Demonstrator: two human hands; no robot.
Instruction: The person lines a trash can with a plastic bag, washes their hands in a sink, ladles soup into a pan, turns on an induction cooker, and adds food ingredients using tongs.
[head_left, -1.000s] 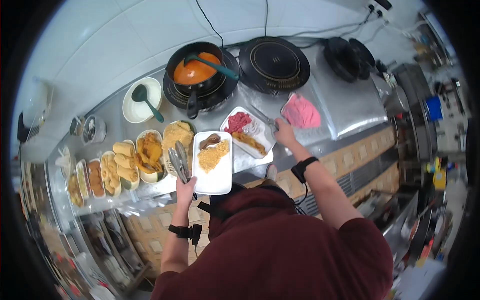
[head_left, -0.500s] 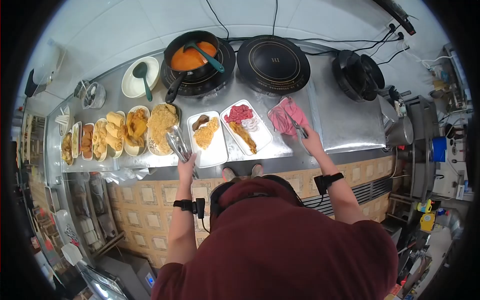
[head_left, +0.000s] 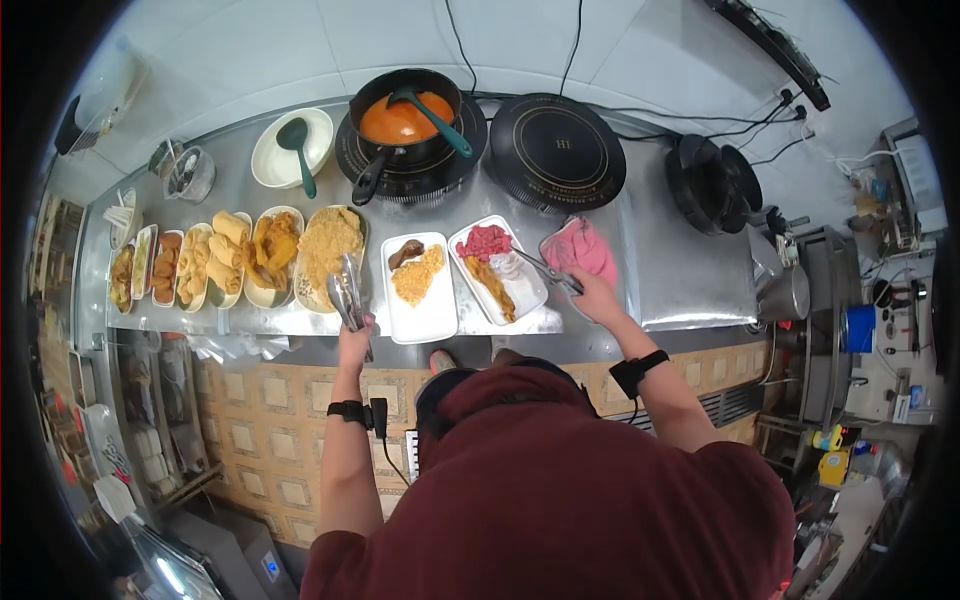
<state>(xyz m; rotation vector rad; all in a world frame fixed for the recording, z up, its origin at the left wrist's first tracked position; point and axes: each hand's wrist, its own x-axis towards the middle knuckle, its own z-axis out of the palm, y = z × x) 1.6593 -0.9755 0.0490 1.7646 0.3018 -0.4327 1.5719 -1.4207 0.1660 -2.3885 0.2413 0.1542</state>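
Note:
My left hand (head_left: 355, 338) is closed around the handle end of metal tongs (head_left: 346, 298), whose tips lie over the near edge of a tray of crumb-coated food (head_left: 330, 245). My right hand (head_left: 592, 298) grips what look like kitchen scissors (head_left: 552, 274). Their tip points left over a white tray (head_left: 530, 300) bearing shredded pink food (head_left: 484, 242), pale slices (head_left: 508, 268) and a browned fried strip (head_left: 492, 288). Under and beside the scissors lies a folded pink cloth (head_left: 588, 248). Between my hands, another white tray (head_left: 422, 320) holds yellow crumbly food (head_left: 418, 278) and a small brown piece (head_left: 406, 253).
Behind the trays, a pan of orange sauce (head_left: 408, 120) with a green ladle sits on one hob; a second hob (head_left: 558, 150) is beside it. A white bowl (head_left: 268, 160) holds another green ladle. Several food dishes (head_left: 228, 255) line the left. Black pans (head_left: 708, 185) stand right.
My right hand has brought the scissors leftward, from over the pink cloth to the white tray. My left hand and tongs have shifted slightly left, away from the middle tray. The view has tilted a little.

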